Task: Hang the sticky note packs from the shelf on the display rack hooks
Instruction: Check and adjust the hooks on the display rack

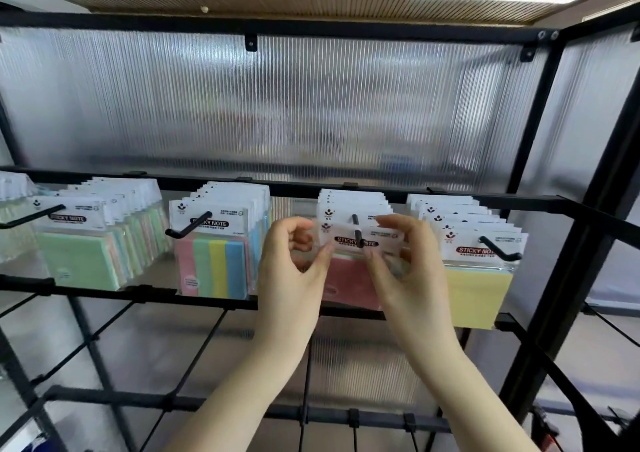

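Hands meet at the middle hook [360, 238] of a black rack [540, 161], where a person holds a pink pack [351, 278] by its white header card. The left hand [294, 264] pinches the card's left edge between thumb and forefinger; the right hand [403, 264] grips the right end, fingers curled over the top. The hook's black tip shows through the card just below its printed "STICKY NOTE" band, so the pack is on the hook near its tip. Both hands cover the pack's sides, and the right one hides its lower right corner.

More packs hang behind it, only their white tops visible. To the left, a striped pack [214, 264] fronts a full row, and further left a green pack [78, 261] leads another, blurred by motion. A fourth row at the far left edge is cut off. To the right hangs a yellow pack [479, 296]. Small print on every header is unreadable. The ribbed translucent panel [277, 105] behind the rack shows only vague shapes.
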`<state>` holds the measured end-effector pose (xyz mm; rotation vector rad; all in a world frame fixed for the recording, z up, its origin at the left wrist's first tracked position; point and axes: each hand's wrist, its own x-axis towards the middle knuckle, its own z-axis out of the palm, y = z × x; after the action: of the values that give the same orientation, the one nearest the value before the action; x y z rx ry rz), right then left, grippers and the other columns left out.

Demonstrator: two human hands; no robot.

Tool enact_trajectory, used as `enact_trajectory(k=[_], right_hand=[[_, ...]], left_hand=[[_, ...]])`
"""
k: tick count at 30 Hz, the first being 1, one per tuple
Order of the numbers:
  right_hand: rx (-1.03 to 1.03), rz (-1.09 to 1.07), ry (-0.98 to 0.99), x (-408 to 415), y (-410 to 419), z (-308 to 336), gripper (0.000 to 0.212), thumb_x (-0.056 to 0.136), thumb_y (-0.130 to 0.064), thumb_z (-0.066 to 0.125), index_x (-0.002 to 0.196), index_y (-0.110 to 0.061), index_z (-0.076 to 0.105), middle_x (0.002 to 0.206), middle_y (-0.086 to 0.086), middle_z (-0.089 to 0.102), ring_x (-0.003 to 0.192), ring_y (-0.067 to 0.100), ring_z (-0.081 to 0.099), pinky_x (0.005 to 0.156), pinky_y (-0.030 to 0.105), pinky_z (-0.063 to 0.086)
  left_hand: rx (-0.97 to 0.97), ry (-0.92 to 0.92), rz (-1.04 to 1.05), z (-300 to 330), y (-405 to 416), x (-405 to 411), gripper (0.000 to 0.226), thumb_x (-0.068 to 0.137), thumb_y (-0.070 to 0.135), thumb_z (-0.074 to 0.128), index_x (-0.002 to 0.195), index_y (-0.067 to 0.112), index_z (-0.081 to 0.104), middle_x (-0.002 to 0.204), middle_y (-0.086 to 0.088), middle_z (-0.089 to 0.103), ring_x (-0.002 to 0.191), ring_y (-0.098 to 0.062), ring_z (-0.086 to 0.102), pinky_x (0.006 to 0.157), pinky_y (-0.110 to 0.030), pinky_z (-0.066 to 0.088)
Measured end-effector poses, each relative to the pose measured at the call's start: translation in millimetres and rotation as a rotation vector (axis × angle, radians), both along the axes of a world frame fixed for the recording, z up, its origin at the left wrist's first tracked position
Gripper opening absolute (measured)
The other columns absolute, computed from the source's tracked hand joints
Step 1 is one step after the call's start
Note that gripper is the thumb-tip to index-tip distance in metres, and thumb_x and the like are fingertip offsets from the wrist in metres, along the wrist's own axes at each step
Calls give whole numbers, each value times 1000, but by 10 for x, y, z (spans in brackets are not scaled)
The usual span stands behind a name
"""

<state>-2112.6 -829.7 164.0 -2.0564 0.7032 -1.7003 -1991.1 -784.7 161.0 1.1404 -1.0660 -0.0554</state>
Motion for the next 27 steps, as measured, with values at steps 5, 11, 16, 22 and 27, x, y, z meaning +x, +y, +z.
enact_trajectory(k=[5, 11, 16, 22, 27], right_hand=[[69, -66, -6, 100, -98, -92, 47, 88, -9, 64, 130, -18, 44, 116, -15, 47, 113, 21, 54, 96, 46, 47], [126, -100, -47, 183, -157, -77, 48, 88, -6, 63, 132, -11, 42, 125, 2, 53, 115, 16, 52, 98, 28, 41], [107, -166, 37, 203, -184, -78, 52, 84, -3, 66, 130, -2, 43, 123, 12, 49, 116, 17, 42, 99, 11, 30], [235, -79, 62, 163, -112, -225, 62, 79, 2, 69, 134, -4, 38, 125, 13, 46, 116, 12, 40, 99, 15, 31], [406, 2, 120, 114, -52, -509, 59, 85, -7, 68, 135, -3, 38, 129, 13, 51, 122, 25, 48, 105, 41, 40]], left_hand=[[28, 8, 34, -115, -125, 29, 26, 84, 14, 69, 86, 32, 50, 83, 6, 59, 74, 2, 56, 70, -11, 44], [50, 5, 78, -167, -247, 45, 19, 86, 17, 68, 84, 25, 51, 78, 8, 59, 69, 4, 54, 65, -8, 41], [36, 50, 135, -182, -308, 31, 16, 86, 20, 68, 90, 21, 52, 83, 10, 58, 72, 3, 56, 66, -9, 43], [113, 71, 148, -276, -238, -11, 18, 86, 27, 67, 97, 19, 54, 92, 3, 62, 83, -8, 61, 73, -15, 48], [291, 56, 181, -534, -17, 16, 15, 90, 18, 62, 101, 21, 53, 94, 10, 59, 89, -5, 59, 76, -13, 44]])
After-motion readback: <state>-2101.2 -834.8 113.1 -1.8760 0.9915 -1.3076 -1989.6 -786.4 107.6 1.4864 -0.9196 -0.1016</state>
